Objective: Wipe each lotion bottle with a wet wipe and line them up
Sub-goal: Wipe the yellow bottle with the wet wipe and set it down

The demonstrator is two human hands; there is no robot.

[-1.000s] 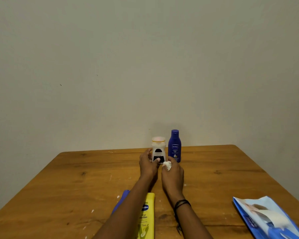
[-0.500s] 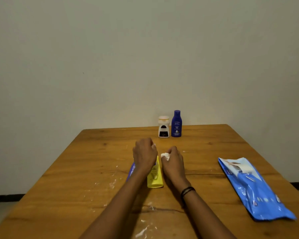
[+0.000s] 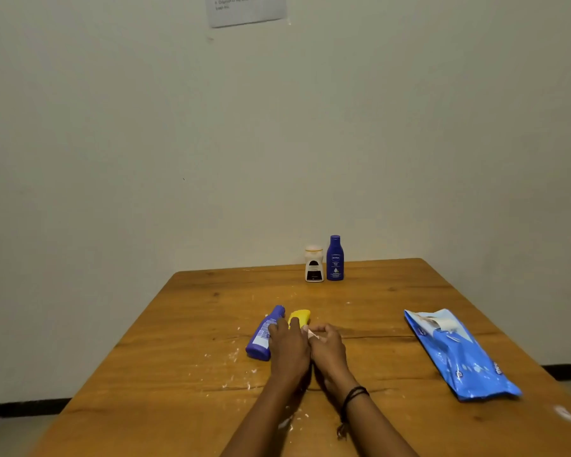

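A purple plastic lotion bottle [image 3: 261, 338] lies flat on the wooden table [image 3: 185, 357], just beside the left hand [image 3: 289, 349]. That hand's fingers curl over a yellow plastic lotion bottle [image 3: 300, 316]; only the bottle's far end shows. The right hand [image 3: 329, 351] pinches a crumpled white wet wipe [image 3: 312, 334], mostly hidden. At the far edge a white black-labelled bottle [image 3: 314, 263] and a dark blue bottle [image 3: 335, 258] stand side by side. A blue wipes pack [image 3: 459, 354] lies at the right.

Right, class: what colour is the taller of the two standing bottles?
The taller bottle is dark blue, seen in the head view.
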